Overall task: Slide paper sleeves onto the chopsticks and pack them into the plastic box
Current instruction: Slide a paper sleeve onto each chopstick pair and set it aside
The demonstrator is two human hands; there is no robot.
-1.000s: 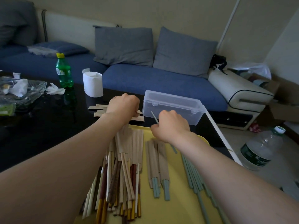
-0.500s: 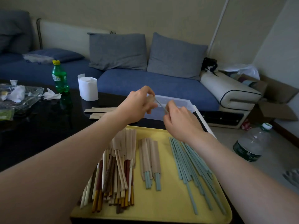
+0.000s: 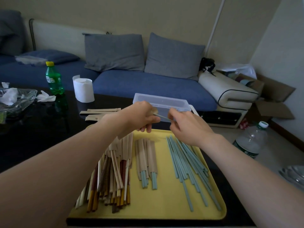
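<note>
The sleeve is mostly hidden inside the left hand, whose fingers curl round it. The right hand pinches a thin chopstick, both ends covered, just before the box. The grips match half a second ago. Spare chopsticks lie on a yellow tray on the black table, with a sofa behind.

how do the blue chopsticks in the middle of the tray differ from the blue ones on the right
The middle blue chopsticks wear brown paper sleeves, only their ends showing; the right blue chopsticks are bare. The middle blue chopsticks lie close and nearly parallel; the right ones fan out and cross. The middle group is smaller than the right pile. Both lie on the yellow tray.
</note>
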